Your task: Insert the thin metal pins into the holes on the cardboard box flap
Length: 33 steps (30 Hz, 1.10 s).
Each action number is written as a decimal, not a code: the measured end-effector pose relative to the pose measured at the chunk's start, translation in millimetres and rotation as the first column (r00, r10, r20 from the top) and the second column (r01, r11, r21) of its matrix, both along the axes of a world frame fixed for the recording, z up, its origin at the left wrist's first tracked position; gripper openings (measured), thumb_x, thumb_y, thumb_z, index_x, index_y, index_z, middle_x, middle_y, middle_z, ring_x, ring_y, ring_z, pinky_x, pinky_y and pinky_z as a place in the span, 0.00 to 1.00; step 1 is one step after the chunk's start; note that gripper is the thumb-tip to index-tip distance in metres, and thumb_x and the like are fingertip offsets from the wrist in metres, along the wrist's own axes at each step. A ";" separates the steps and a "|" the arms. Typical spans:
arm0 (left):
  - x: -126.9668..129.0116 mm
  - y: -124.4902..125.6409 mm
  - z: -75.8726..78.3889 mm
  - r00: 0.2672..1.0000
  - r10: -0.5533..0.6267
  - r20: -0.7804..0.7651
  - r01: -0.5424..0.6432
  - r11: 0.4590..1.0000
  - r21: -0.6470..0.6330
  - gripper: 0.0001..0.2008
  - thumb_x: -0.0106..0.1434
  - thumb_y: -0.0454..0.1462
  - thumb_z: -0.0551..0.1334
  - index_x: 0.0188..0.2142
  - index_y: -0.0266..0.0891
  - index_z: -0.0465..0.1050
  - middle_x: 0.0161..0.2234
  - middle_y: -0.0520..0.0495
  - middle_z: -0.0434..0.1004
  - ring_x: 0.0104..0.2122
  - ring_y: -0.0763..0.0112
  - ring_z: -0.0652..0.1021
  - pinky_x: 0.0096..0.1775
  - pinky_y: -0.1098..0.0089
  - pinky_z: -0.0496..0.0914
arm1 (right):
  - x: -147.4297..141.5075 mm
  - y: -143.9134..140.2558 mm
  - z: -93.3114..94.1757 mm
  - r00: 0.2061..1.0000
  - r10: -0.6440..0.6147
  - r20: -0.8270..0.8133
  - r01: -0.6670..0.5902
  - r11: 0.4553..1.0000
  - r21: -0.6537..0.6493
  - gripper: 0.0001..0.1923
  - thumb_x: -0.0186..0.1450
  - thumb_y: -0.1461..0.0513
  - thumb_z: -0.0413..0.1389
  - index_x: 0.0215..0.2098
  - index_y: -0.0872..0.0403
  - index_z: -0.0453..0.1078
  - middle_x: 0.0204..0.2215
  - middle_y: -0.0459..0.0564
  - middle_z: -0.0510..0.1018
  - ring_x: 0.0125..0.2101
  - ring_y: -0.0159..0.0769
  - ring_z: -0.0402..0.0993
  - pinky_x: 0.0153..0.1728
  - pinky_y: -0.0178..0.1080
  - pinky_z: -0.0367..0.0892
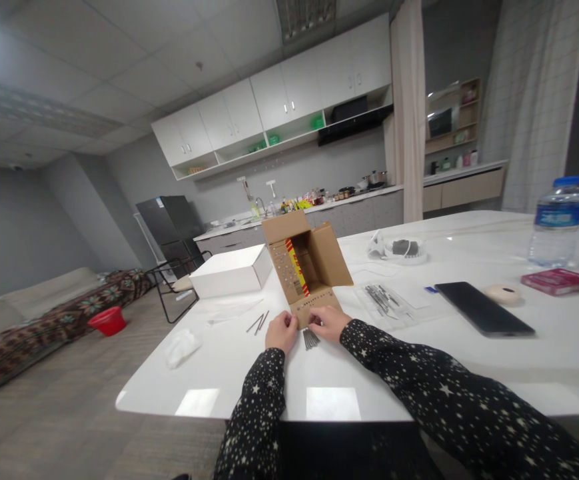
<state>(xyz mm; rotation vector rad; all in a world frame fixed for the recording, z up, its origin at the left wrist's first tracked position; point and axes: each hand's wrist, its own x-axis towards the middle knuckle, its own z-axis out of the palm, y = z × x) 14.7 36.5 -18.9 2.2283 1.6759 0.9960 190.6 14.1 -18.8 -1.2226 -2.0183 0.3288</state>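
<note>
An open cardboard box (296, 267) stands on the white table, its flaps spread and a yellow-red label strip inside its opening. Small shiny dots cover its left panel, and a row of dark ones runs along the front flap. At that flap's lower left corner my left hand (282, 331) is closed, thumb and fingertips on the cardboard. My right hand (330, 323) is pinched at the flap's lower right; what lies between its fingertips is too small to make out. A bunch of nails (310, 339) lies just below, between my hands. A few more long nails (258, 323) lie to the left.
Left of the box are a white box (232, 271) and a crumpled tissue (182, 347). To the right lie a clear bag of metal pieces (382, 300), a phone (484, 308), a pink box (560, 281) and a water bottle (558, 223). A cable coil (404, 250) sits behind.
</note>
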 end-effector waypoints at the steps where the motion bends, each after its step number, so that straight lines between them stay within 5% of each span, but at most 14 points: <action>1: -0.1 0.1 -0.2 1.000 0.000 0.001 0.000 1.000 -0.002 0.14 0.60 0.43 0.53 0.22 0.39 0.64 0.21 0.51 0.69 0.25 0.74 0.68 0.30 0.73 0.58 | 2.0 -0.6 0.7 1.000 0.009 0.026 -0.009 1.000 -0.009 0.05 0.53 0.64 0.56 0.28 0.54 0.74 0.22 0.46 0.76 0.24 0.32 0.69 0.26 0.33 0.60; 17: -0.4 0.8 -2.7 1.000 0.002 -0.019 -0.003 1.000 -0.008 0.14 0.60 0.44 0.51 0.23 0.40 0.64 0.22 0.51 0.70 0.25 0.73 0.68 0.29 0.73 0.57 | 19.3 -8.3 12.0 0.967 0.171 0.189 -0.134 0.972 -0.194 0.26 0.45 0.54 0.64 0.41 0.54 0.75 0.27 0.47 0.75 0.26 0.34 0.67 0.27 0.33 0.60; 33: -0.6 -1.0 -1.6 0.999 0.015 -0.040 -0.014 1.000 0.009 0.14 0.60 0.44 0.52 0.23 0.40 0.65 0.22 0.51 0.70 0.25 0.73 0.68 0.29 0.73 0.57 | 17.1 -13.4 19.8 0.933 0.192 0.305 -0.104 0.954 -0.282 0.31 0.46 0.51 0.63 0.45 0.57 0.73 0.29 0.48 0.75 0.27 0.34 0.68 0.27 0.33 0.59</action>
